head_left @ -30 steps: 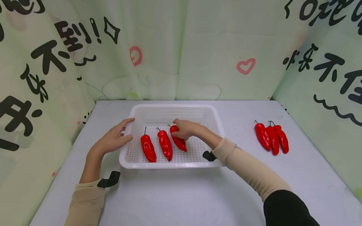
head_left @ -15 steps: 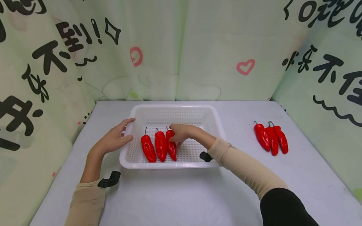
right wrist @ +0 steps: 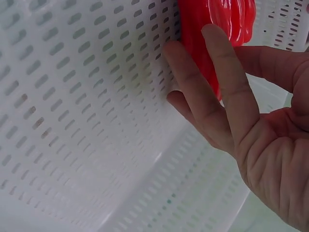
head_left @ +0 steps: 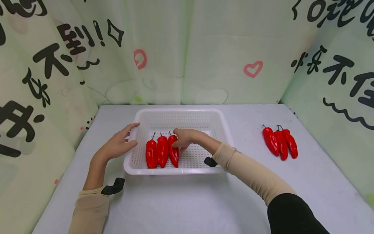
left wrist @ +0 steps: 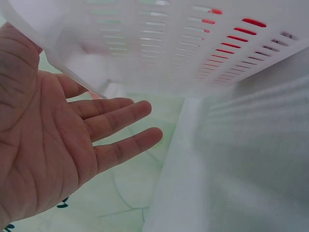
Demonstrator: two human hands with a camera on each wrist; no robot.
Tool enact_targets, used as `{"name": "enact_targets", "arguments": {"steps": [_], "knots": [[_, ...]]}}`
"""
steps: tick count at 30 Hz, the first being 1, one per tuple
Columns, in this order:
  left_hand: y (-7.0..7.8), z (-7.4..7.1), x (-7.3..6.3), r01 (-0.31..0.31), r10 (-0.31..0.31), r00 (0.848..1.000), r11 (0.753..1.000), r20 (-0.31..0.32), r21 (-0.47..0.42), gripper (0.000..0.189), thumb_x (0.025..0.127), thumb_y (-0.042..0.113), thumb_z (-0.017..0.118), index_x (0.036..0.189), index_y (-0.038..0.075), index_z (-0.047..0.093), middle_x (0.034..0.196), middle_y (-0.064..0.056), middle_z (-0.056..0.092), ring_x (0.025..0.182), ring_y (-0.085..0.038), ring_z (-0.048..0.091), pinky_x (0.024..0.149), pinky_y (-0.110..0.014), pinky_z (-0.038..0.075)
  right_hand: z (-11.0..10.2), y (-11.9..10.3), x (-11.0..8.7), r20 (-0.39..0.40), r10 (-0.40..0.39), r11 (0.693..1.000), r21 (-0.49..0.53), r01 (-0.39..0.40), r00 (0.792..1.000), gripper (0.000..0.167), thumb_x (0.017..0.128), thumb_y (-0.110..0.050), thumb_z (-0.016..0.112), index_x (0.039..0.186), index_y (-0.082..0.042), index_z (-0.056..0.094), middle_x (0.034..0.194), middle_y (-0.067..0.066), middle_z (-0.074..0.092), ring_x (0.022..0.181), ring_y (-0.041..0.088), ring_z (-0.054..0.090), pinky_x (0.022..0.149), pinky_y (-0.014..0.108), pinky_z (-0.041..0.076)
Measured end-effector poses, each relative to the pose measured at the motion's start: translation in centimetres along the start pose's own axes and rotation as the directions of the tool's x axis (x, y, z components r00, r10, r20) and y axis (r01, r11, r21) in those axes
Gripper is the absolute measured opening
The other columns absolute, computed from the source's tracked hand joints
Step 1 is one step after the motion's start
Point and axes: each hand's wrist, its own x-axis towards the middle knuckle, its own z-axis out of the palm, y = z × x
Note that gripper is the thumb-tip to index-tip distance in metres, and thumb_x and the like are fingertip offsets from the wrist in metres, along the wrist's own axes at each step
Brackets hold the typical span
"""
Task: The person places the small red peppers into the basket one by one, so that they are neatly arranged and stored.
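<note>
A white perforated plastic basket sits on the table, with three long red peppers standing side by side in its left half: a left pepper, a middle pepper and a right pepper. My right hand pinches the right pepper near its stem end; in the right wrist view, fingers lie along one side of the red pepper and the thumb is on the other. At the basket's left rim rests my left hand, its fingers extended, also seen in the left wrist view beside the basket wall.
On the right of the white table lies a bunch of three more red peppers. A pale green printed curtain encloses the back and both sides.
My right hand has moved left with its pepper, which now stands more upright. The other two basket peppers have straightened and closed up together. My left hand has stayed at the rim.
</note>
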Motion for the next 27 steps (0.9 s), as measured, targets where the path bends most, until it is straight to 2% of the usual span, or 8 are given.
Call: {"name": "enact_targets", "arguments": {"steps": [5, 9, 11, 13, 18, 27], "knots": [[0.0, 0.0, 0.0, 0.000, 0.000, 1.000, 1.000, 0.001, -0.001, 0.072, 0.095, 0.013, 0.058, 0.160, 0.008, 0.026, 0.160, -0.027, 0.034, 0.140, -0.053, 0.040, 0.099, -0.065, 0.049, -0.2, 0.1, -0.2, 0.002, 0.010, 1.000, -0.026, -0.010, 1.000, 0.072, 0.100, -0.016, 0.064, 0.158, 0.003, 0.027, 0.149, 0.024, 0.048, 0.085, 0.024, 0.076, 0.075, 0.031, 0.064], [-0.1, 0.1, 0.0, -0.002, 0.002, 1.000, 1.000, -0.003, 0.000, 0.072, 0.095, 0.013, 0.058, 0.160, 0.008, 0.026, 0.160, -0.026, 0.033, 0.140, -0.053, 0.040, 0.099, -0.065, 0.049, -0.6, 0.1, -0.6, -0.038, 0.000, 0.997, -0.076, -0.003, 0.999, 0.071, 0.100, -0.023, 0.064, 0.158, -0.001, 0.030, 0.146, 0.023, 0.052, 0.084, 0.026, 0.076, 0.076, 0.034, 0.064], [-0.1, 0.1, -0.1, -0.004, 0.004, 1.000, 1.000, -0.006, 0.001, 0.072, 0.095, 0.013, 0.058, 0.160, 0.008, 0.027, 0.161, -0.026, 0.032, 0.141, -0.054, 0.039, 0.099, -0.065, 0.049, -0.9, 0.1, -0.8, -0.077, -0.021, 0.994, -0.111, 0.012, 0.997, 0.069, 0.100, -0.026, 0.065, 0.157, -0.002, 0.034, 0.144, 0.022, 0.055, 0.091, 0.028, 0.075, 0.078, 0.037, 0.064], [-0.2, 0.1, -0.1, -0.005, 0.005, 1.000, 1.000, -0.008, 0.003, 0.073, 0.095, 0.014, 0.058, 0.160, 0.008, 0.027, 0.161, -0.027, 0.032, 0.140, -0.054, 0.039, 0.098, -0.065, 0.050, -1.3, 0.0, -1.3, -0.119, -0.061, 0.983, -0.179, 0.039, 0.991, 0.066, 0.099, -0.028, 0.064, 0.155, -0.003, 0.039, 0.142, 0.021, 0.058, 0.106, 0.030, 0.071, 0.087, 0.041, 0.062], [-0.1, 0.1, -0.1, -0.003, 0.003, 1.000, 1.000, -0.010, 0.001, 0.073, 0.095, 0.014, 0.059, 0.160, 0.008, 0.026, 0.161, -0.027, 0.032, 0.140, -0.055, 0.040, 0.096, -0.065, 0.051, -2.3, 0.1, -2.5, -0.195, -0.168, 0.939, -0.329, 0.097, 0.966, 0.058, 0.100, -0.031, 0.062, 0.149, -0.004, 0.049, 0.142, 0.018, 0.060, 0.129, 0.031, 0.060, 0.105, 0.045, 0.053], [0.0, 0.0, -0.1, -0.007, 0.007, 1.000, 1.000, -0.006, -0.002, 0.073, 0.095, 0.014, 0.060, 0.161, 0.008, 0.026, 0.160, -0.027, 0.034, 0.139, -0.053, 0.041, 0.098, -0.065, 0.050, -3.8, 0.7, -4.8, -0.231, -0.205, 0.939, -0.320, 0.125, 0.951, 0.054, 0.100, -0.032, 0.060, 0.146, -0.004, 0.052, 0.139, 0.019, 0.062, 0.128, 0.034, 0.060, 0.105, 0.047, 0.053]]}}
